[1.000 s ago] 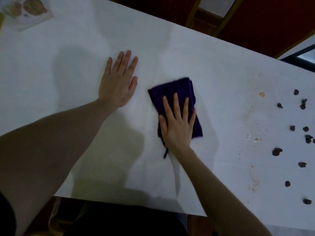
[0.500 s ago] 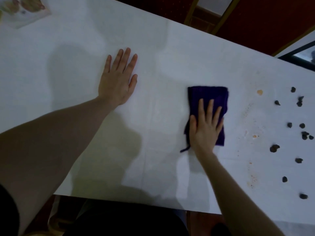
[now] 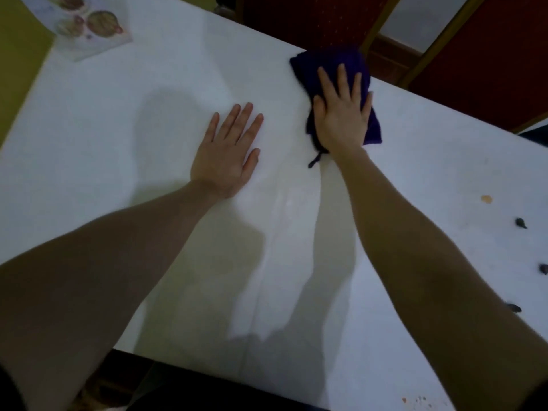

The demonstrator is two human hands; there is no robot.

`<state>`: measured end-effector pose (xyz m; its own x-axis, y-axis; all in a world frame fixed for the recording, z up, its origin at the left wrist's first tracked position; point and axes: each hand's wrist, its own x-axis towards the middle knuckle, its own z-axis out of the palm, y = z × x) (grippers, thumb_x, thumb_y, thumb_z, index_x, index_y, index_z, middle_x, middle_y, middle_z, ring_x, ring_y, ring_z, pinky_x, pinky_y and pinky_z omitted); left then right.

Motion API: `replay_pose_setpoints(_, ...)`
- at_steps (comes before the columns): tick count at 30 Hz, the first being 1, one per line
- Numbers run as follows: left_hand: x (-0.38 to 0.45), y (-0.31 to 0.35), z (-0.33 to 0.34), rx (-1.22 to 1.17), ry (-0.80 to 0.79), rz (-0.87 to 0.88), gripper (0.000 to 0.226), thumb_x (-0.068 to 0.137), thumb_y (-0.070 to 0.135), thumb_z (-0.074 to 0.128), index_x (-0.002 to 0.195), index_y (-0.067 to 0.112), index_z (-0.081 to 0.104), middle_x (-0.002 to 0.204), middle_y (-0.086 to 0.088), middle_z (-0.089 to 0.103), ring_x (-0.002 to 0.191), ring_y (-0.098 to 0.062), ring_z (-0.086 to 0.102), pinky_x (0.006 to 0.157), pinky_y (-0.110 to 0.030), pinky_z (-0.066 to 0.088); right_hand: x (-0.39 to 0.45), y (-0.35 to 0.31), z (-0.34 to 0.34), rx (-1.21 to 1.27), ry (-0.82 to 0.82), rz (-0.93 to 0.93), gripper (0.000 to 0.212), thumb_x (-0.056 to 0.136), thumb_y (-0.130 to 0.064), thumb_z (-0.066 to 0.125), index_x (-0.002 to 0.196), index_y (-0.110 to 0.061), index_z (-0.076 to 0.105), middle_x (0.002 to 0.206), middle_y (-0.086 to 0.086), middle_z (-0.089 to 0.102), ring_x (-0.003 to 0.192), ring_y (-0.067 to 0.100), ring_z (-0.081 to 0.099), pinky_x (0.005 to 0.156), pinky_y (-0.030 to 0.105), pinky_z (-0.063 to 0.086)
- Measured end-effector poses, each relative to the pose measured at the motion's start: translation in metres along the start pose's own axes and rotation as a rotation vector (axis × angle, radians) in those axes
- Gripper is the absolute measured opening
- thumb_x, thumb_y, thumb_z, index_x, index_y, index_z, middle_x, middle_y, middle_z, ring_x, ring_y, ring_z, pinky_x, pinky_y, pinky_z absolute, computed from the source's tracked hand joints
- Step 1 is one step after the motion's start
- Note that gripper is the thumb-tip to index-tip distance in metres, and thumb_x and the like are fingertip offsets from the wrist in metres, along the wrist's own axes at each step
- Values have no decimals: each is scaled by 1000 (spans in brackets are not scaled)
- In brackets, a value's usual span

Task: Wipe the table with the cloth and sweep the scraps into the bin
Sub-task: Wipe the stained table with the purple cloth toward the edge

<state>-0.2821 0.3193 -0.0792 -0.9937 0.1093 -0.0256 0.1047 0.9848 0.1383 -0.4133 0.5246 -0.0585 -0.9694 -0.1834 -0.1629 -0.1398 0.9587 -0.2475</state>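
Looking L to R: one head view, white table, two bare arms reaching fwd.
Card: printed card (image 3: 89, 31) w/ food pics, far L corner of table, flat, partly cut by top edge; print too blurred to read.
Table: white top (image 3: 148, 120), runs diagonally, far edge at upper R, near edge at bottom; faint shadows under both arms.
L hand: left hand (image 3: 226, 152) flat, palm down on bare table near centre; fingers (image 3: 246, 114) straight, slightly spread, gripping nothing. Well apart from card, near cloth but not touching it.
L forearm: comes in from lower L, fills that corner.
Cloth: dark purple cloth (image 3: 329, 66), folded/bunched, lies at far edge of table, just R of L hand; small loop or tag sticks out at its near end beside the wrist.
R hand: right hand (image 3: 342, 114) palm down on top of cloth, fingers (image 3: 342, 81) extended & a bit spread, pressing it flat, not curled round it. Cloth shows past fingertips and both sides of palm.
R forearm: runs from lower R up to cloth.
Stain: small orange spot (image 3: 486, 199) on table, R of R forearm, well apart from cloth.
Scraps: dark scraps (image 3: 520, 223) scattered near R edge, several visible, one just beside the forearm; all well apart from cloth.
Specks: tiny orange specks (image 3: 421, 399) at near edge, bottom R.
Chairs: red-backed chairs (image 3: 489, 48) w/ wood frames beyond far edge.
Bin: not in frame.
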Motion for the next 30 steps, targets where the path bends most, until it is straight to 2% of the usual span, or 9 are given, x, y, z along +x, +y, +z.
replay_pose_setpoints(3, 0, 0, -1, -3, 1, 1, 60, 103, 40, 21, 159, 18, 19, 166, -6, 15, 154, -24, 13, 124, -49, 10, 6, 51, -16, -4, 40, 144, 55, 102, -47, 24, 156, -37, 15, 166, 1, 8, 152, 30, 1, 121, 52, 0)
replay_pose_setpoints(7, 1, 1, -2, -14, -9, -6, 61, 102, 40, 21, 159, 18, 18, 167, -6, 14, 154, -24, 12, 124, -49, 9, -34, 118, -28, 13, 97, 380, 57, 102, -48, 25, 157, -36, 14, 166, 1, 6, 152, 29, 1, 121, 51, 1)
replay_pose_setpoints(12, 0, 0, -2, -12, -17, -11, 62, 102, 40, 20, 159, 17, 17, 167, -7, 13, 154, -25, 11, 124, -49, 9, -111, 113, -11, 45, 151, 579, 57, 103, -49, 25, 157, -34, 11, 166, 2, 4, 152, 30, -1, 121, 51, 2)
replay_pose_setpoints(15, 0, 0, -2, -15, -13, -6, 62, 102, 40, 21, 159, 16, 18, 167, -8, 13, 154, -26, 12, 124, -49, 9, -155, 65, 11, 43, 158, 522, 58, 102, -48, 27, 157, -35, 13, 166, 3, 5, 152, 31, 0, 120, 53, 2)
replay_pose_setpoints(18, 0, 1, -2, -12, -7, -4, 61, 103, 40, 22, 159, 16, 17, 166, -8, 13, 154, -27, 12, 124, -50, 10, -174, 13, 32, 23, 108, 310, 59, 99, -48, 26, 156, -35, 16, 165, 2, 9, 152, 32, 2, 121, 52, 1)
replay_pose_setpoints(21, 1, 1, -2, -1, -10, -1, 61, 103, 40, 22, 159, 17, 15, 167, -8, 12, 154, -26, 11, 124, -50, 11, -147, -11, 35, -28, 41, 37, 55, 103, -47, 26, 156, -36, 16, 165, 0, 10, 152, 31, 1, 122, 50, 0)
replay_pose_setpoints(23, 0, 0, -1, 5, -17, -5, 61, 103, 40, 20, 159, 18, 13, 167, -8, 10, 154, -25, 10, 124, -50, 10, -112, -6, 27, -54, 22, -64, 55, 103, -49, 25, 156, -37, 17, 165, 0, 12, 152, 29, 3, 122, 50, 3)
replay_pose_setpoints(26, 1, 0, -1, 9, -24, -5, 62, 102, 41, 20, 159, 18, 13, 167, -7, 10, 154, -25, 9, 124, -49, 9, -62, 27, 7, -46, 16, -47, 56, 102, -52, 26, 156, -38, 17, 165, -1, 12, 152, 28, 5, 121, 49, 4)
replay_pose_setpoints(30, 1, 0, -1, -16, -15, -3, 61, 102, 41, 21, 159, 17, 18, 167, -7, 13, 154, -25, 11, 124, -48, 8, -44, 97, -19, -6, 39, 226, 59, 101, -55, 25, 156, -38, 14, 166, -1, 7, 152, 27, 2, 122, 50, 4)
